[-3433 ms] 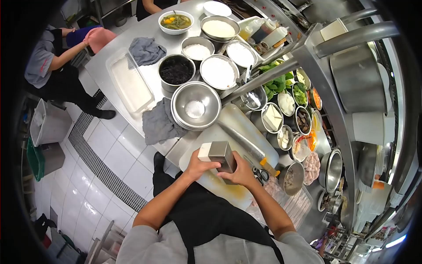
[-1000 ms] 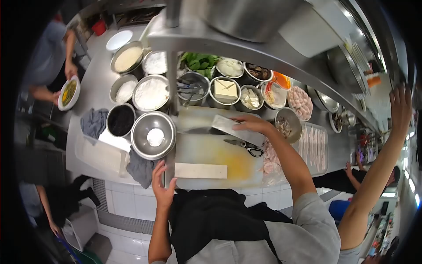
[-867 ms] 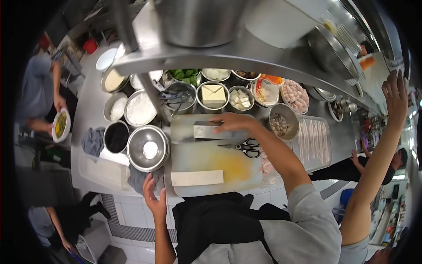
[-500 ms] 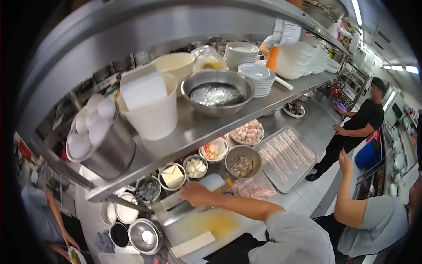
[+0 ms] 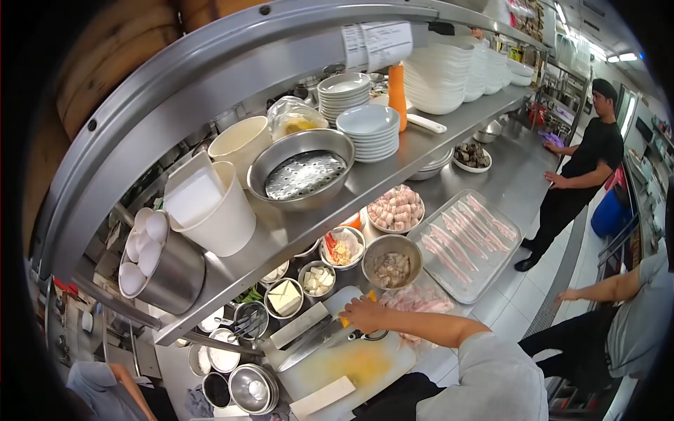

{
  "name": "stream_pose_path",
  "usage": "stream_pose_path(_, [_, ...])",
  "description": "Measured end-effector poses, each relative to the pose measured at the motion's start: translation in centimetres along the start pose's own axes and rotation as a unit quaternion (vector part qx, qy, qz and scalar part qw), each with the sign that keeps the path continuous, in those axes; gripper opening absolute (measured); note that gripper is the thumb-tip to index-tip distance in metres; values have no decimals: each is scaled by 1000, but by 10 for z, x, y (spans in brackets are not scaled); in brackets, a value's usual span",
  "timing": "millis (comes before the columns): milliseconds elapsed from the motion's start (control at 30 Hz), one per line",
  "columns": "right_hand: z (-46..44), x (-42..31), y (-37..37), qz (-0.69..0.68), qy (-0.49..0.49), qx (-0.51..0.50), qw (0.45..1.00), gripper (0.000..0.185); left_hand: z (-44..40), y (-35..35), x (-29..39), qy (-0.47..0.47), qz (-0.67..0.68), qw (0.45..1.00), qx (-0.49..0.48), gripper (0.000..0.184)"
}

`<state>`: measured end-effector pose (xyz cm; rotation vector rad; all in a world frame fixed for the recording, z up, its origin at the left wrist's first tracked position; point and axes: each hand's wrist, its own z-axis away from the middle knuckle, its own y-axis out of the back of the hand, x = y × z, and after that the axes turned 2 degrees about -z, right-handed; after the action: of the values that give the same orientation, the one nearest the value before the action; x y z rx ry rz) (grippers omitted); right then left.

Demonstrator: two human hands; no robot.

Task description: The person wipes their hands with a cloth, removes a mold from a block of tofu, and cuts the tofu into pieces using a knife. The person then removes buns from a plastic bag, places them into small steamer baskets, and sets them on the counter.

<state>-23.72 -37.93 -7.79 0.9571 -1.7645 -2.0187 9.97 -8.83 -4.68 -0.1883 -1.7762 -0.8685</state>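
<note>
My right hand (image 5: pixel 361 313) is closed round the yellow-orange handle of a large knife, above the cutting boards. The knife's broad blade (image 5: pixel 305 345) lies flat, pointing to the lower left. Beside it, a long metal block (image 5: pixel 298 325) rests at the back of the boards. Black-handled scissors (image 5: pixel 367 335) are just below my right hand, partly covered by it. A long white block (image 5: pixel 323 398) lies on the near part of the stained cutting board (image 5: pixel 344 365). My left hand is out of view.
Overhead, a steel shelf (image 5: pixel 288 228) holds bowls, eggs and plates. Bowls of tofu (image 5: pixel 284 297) and meat (image 5: pixel 392 261) stand behind the boards. A tray (image 5: pixel 467 242) holds meat strips. One person (image 5: pixel 590 168) stands at the far right; another's arm (image 5: pixel 604 288) reaches in nearer.
The view has swung up and right. My right hand has left the metal block and closed on the knife handle. My left hand has gone out of view; the co-worker's raised arm has lowered.
</note>
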Motion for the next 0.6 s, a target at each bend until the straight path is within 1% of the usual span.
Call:
stream_pose_path(67, [-1, 0, 5, -14, 12, 5, 1000, 50, -2, 3, 1, -20, 17, 999, -37, 31])
stream_pose_path(100, [-3, 1, 8, -7, 21, -9, 1000, 51, -4, 4, -4, -24, 15, 999, -36, 31])
stream_pose_path(167, [-4, 0, 18, -3, 32, -21, 999, 53, -7, 9, -17, -32, 68, 995, -58, 33])
stream_pose_path(233, [0, -9, 32, 33, 47, -16, 998, 61, -13, 18, -21, -18, 63, 995, -68, 33])
stream_pose_path(267, [5, -17, 45, 27, 47, -16, 998, 61, -17, 21, -27, -25, 86, 993, -79, 37])
stream_pose_path(300, [11, -25, 57, 23, 34, -8, 999, 55, -20, 24, -35, -29, 107, 990, -91, 40])
stream_pose_path(333, [20, -36, 71, 17, 21, -4, 1000, 50, -33, 27, -50, -9, 122, 985, -122, 42])
stream_pose_path(367, [31, -47, 79, 40, -2, 7, 999, 49, -36, 36, -50, 17, 133, 980, -149, 44])
stream_pose_path(400, [43, -58, 85, 57, -20, 11, 998, 47, -30, 42, -55, 1, 143, 979, -145, 44])
stream_pose_path(433, [51, -68, 90, 52, -52, -19, 997, 46, -23, 43, -33, -9, 145, 980, -136, 44])
stream_pose_path(467, [79, -91, 109, 13, -76, 31, 997, 45, -22, 48, -31, -31, 142, 981, -129, 41])
stream_pose_path(500, [90, -97, 101, 29, -83, 9, 996, 43, -19, 57, -21, -40, 125, 980, -151, 41])
stream_pose_path(533, [114, -100, 87, -17, -69, 117, 991, 41, -17, 63, -23, -37, 134, 979, -150, 39])
stream_pose_path(567, [140, -126, 95, -50, -100, 145, 983, 40, -17, 65, -22, -26, 171, 971, -164, 38])
stream_pose_path(600, [164, -150, 100, -72, -138, 182, 971, 40, -17, 68, -25, -25, 164, 969, -182, 39])
